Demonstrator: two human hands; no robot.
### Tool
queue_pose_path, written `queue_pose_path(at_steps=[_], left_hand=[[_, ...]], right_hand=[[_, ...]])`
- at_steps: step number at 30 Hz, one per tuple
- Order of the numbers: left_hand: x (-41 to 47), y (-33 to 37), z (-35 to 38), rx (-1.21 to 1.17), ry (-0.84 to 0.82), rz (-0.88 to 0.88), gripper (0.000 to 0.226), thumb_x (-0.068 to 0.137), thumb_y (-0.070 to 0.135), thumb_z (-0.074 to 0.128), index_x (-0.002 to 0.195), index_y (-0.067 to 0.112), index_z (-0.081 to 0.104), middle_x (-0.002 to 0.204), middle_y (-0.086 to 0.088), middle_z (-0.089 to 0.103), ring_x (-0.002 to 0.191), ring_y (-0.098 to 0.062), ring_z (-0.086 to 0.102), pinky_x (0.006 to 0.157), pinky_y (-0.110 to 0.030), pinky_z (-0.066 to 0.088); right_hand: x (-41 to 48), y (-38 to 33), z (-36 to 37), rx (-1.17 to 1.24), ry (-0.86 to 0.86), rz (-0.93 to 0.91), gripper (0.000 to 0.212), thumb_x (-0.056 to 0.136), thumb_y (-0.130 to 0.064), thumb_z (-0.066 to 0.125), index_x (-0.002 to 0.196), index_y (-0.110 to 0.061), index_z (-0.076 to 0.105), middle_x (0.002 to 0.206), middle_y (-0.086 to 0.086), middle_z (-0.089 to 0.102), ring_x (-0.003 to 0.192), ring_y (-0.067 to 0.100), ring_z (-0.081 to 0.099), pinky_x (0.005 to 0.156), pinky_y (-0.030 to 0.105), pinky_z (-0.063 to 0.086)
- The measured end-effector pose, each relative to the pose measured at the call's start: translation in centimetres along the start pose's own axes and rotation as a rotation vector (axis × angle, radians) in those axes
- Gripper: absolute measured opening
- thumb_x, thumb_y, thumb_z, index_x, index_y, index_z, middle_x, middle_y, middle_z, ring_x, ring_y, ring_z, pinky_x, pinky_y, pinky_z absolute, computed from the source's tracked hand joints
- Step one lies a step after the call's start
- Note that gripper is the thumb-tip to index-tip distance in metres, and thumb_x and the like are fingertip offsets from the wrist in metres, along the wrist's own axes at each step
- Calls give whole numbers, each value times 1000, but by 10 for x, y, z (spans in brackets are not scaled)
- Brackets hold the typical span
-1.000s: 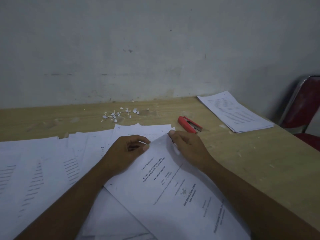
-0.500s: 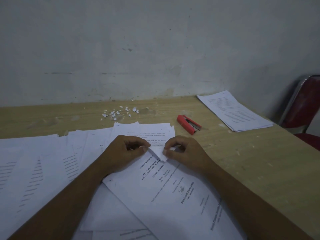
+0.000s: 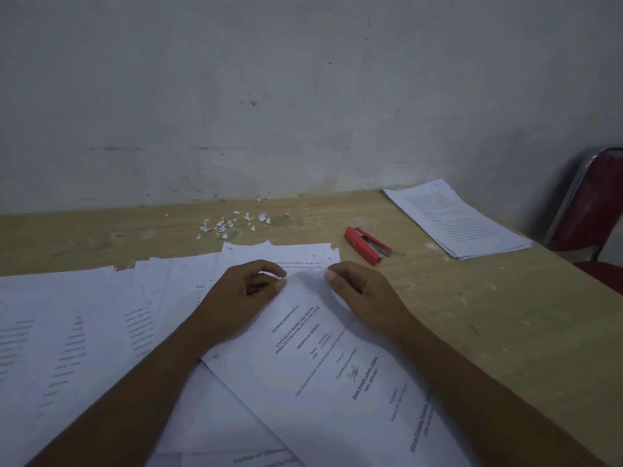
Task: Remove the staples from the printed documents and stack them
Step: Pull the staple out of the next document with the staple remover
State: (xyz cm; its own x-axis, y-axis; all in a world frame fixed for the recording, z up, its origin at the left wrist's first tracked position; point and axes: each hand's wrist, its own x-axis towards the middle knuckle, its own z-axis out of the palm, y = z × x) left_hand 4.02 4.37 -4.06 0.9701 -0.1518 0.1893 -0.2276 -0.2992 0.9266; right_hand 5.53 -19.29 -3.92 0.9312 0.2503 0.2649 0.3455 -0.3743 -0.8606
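A printed document (image 3: 317, 358) with a title page lies slanted in front of me on the wooden table (image 3: 505, 325). My left hand (image 3: 242, 294) pinches its top corner with thumb and fingers curled. My right hand (image 3: 360, 291) grips the same top edge from the right, thumb on the sheet. The two hands sit close together at that corner. Whether a staple sits there is too small to tell. A neat stack of printed pages (image 3: 455, 217) lies at the back right of the table.
Loose printed sheets (image 3: 84, 332) spread over the left half of the table and under the document. A red stapler (image 3: 367, 246) lies beyond my right hand. Torn paper scraps (image 3: 232, 224) are scattered near the wall. A red chair (image 3: 593, 210) stands at the right.
The folded-down top corner of the document has been flattened out again. My right hand moved from under that fold to the top edge; my left hand stayed at the corner.
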Motion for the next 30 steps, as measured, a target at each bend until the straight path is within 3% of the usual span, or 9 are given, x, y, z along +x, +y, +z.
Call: queue_pose_path(at_steps=[3,7,9,11,16,20,23,26,30], left_hand=[[0,-1,-1,23,-2,42,11,93,10,64,89,19,68,88,2,75,78,-8,65,75,-20,47],[-2,2,1,137,13,78,26,95,5,58,93,27,73,100,23,71,95,6,65,84,-6,44],[-2,4,1,209,3,67,27,97,12,57,99,34,71,99,20,71,86,4,63,77,-7,45],[-3,10,-3,260,-29,51,26,97,18,57,108,37,69,95,13,71,75,3,60,69,-8,43],[-5,33,-22,278,-150,66,32,96,31,57,124,47,58,125,31,58,99,-1,67,80,-22,54],[-1,53,-30,200,-35,114,30,95,16,61,115,38,63,115,28,63,82,0,69,68,-10,51],[11,67,-37,180,54,136,28,90,12,69,109,33,66,112,18,69,77,3,66,73,-7,49],[26,85,-41,92,21,47,32,85,21,75,115,29,66,103,5,75,93,-6,70,77,-20,55],[43,102,-28,-51,10,1,64,62,56,83,114,23,67,101,3,76,90,-15,73,70,-29,60]], right_hand=[[2,2,1,-61,74,34,11,93,-28,66,100,-24,59,80,-8,71,66,-4,58,66,9,41],[1,6,2,-148,109,1,9,90,-17,64,86,-19,57,64,-9,59,55,2,50,57,12,36],[0,5,-1,-141,90,0,4,90,-15,65,90,-19,64,69,-11,61,59,-1,53,59,10,37],[-1,0,-10,-102,64,12,15,88,-16,69,102,-20,64,82,-9,67,68,-3,57,65,8,41],[-7,-7,-50,-17,-88,187,36,86,-24,76,114,-27,54,87,-6,66,76,9,62,77,25,49],[-21,-7,-91,130,-288,318,24,89,-14,71,112,-12,64,98,9,75,87,30,72,78,36,55],[-32,-2,-116,54,-402,329,27,92,-13,67,118,-12,66,113,4,73,100,27,71,92,40,56],[-40,9,-132,155,-309,316,37,89,-22,71,124,-12,65,121,3,70,108,28,69,99,47,51],[-45,21,-157,310,-93,284,44,85,-21,74,127,-10,63,123,7,69,110,32,67,100,52,49]])
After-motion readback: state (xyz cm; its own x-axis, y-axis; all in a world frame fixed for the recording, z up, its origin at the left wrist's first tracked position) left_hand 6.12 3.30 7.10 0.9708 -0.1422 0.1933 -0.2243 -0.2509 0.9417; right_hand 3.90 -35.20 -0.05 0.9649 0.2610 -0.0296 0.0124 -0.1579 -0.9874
